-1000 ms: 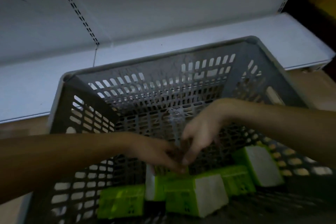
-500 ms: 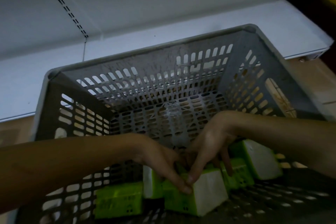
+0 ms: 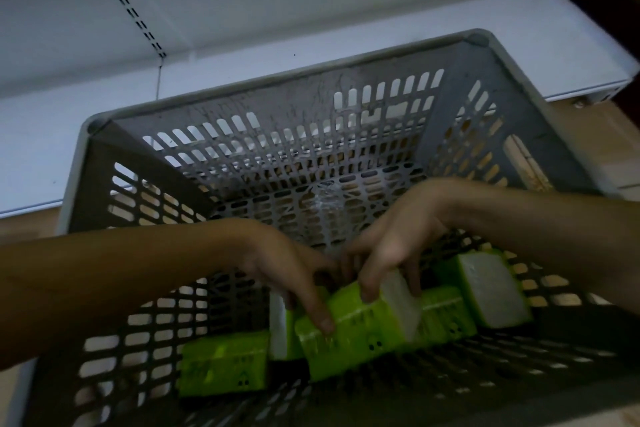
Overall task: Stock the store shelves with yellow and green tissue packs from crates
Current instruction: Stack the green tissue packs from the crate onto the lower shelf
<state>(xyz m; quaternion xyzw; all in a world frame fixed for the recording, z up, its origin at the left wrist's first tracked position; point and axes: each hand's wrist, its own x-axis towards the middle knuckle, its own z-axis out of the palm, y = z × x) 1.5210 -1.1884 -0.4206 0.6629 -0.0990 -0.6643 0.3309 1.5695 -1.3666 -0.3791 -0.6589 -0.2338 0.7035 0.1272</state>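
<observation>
Both hands reach deep into a grey slatted crate [image 3: 242,135] set against a bare white shelf [image 3: 346,55]. The right hand [image 3: 394,246] curls over the white end of a green tissue pack [image 3: 360,329], thumb and fingers pinching it, while the left hand [image 3: 294,274] lays its fingers along the same pack's near edge, apparently to steady the lift. More green packs [image 3: 225,367] crowd either side of the hands; the crate's tall walls leave only an upward exit toward the shelf beyond.
</observation>
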